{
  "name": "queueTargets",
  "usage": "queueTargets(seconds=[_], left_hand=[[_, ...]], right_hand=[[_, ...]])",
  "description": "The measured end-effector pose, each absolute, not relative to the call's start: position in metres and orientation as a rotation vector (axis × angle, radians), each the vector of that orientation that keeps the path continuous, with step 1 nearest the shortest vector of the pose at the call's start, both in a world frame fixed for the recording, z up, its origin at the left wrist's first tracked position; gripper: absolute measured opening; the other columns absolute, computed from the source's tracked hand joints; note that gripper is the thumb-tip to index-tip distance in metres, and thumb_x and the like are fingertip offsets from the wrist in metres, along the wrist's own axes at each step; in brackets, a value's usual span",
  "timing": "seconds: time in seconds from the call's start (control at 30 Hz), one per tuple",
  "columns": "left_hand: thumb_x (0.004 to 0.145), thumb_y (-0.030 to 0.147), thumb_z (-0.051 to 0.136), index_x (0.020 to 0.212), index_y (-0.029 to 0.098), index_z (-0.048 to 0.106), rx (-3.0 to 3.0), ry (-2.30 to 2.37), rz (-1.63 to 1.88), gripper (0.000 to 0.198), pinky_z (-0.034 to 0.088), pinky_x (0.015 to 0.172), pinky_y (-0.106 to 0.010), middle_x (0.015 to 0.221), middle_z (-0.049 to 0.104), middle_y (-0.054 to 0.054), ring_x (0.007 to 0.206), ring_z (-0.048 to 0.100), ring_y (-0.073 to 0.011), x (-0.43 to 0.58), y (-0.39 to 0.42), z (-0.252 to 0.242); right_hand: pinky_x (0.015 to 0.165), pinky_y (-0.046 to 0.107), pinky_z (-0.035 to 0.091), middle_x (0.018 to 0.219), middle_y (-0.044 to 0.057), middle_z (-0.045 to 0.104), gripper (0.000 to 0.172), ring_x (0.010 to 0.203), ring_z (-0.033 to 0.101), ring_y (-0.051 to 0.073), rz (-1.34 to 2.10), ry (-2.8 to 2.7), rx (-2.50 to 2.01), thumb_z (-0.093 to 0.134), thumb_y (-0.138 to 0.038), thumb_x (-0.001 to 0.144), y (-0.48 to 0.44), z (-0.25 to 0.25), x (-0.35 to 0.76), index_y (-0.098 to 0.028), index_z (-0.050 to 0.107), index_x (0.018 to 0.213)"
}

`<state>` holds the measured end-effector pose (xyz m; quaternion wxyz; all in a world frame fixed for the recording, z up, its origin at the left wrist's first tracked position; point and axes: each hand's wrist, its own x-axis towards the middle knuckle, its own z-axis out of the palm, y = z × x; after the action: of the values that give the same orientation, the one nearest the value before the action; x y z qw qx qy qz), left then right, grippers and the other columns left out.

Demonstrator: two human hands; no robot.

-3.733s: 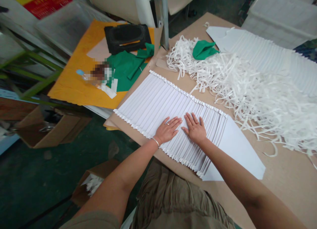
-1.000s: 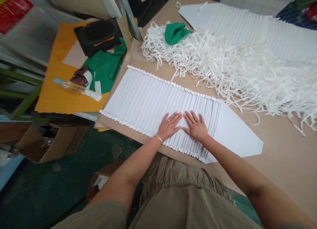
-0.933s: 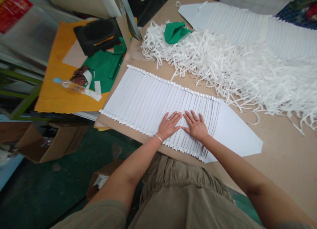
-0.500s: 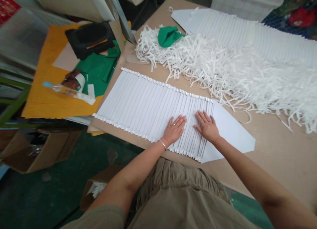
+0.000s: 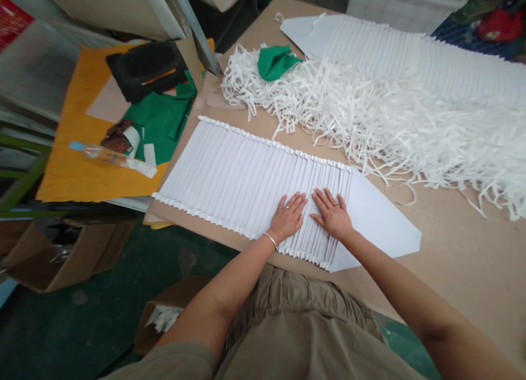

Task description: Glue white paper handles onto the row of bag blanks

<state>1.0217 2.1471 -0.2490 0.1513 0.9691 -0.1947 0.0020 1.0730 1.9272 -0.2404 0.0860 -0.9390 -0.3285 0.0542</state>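
A long white pleated sheet (image 5: 238, 171) lies flat across the table, its folds packed closer at the right and a plain pointed end (image 5: 382, 215) beyond them. My left hand (image 5: 289, 214) rests palm down on the pleats, fingers stretched out, holding nothing. Close to its right, my right hand (image 5: 333, 214) also lies flat on the tightly spaced pleats near the pointed end, fingers spread. The two hands are apart, with a narrow strip of pleats showing between them.
Behind the sheet spreads a heap of white strips (image 5: 370, 117) with a green cloth piece (image 5: 276, 62) on it. Further back are another pleated sheet (image 5: 370, 43) and a white crate (image 5: 406, 7). A yellow-topped surface (image 5: 69, 166) at left bears a bottle (image 5: 102, 153). Cardboard boxes (image 5: 78, 254) stand below.
My right hand has slid a little to the left over the pleats, closer to my left hand. My left hand stays almost in place.
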Motion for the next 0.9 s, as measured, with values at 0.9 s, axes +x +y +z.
queueTargets(seconds=[0.9], left_hand=[[0.102,0.029,0.042,0.161,0.019,0.029,2.799,-0.609,-0.142,0.062,0.017,0.128,-0.046,0.166,0.028,-0.004,0.157,0.014,-0.0192,1.033,2.191,-0.246]], right_hand=[[0.125,0.061,0.008,0.169,0.006,0.02,0.081,0.159,0.009,0.03,0.282,-1.108,-2.704,0.04,-0.057,0.1,1.968,-0.239,1.08,-0.021,0.008,0.165]])
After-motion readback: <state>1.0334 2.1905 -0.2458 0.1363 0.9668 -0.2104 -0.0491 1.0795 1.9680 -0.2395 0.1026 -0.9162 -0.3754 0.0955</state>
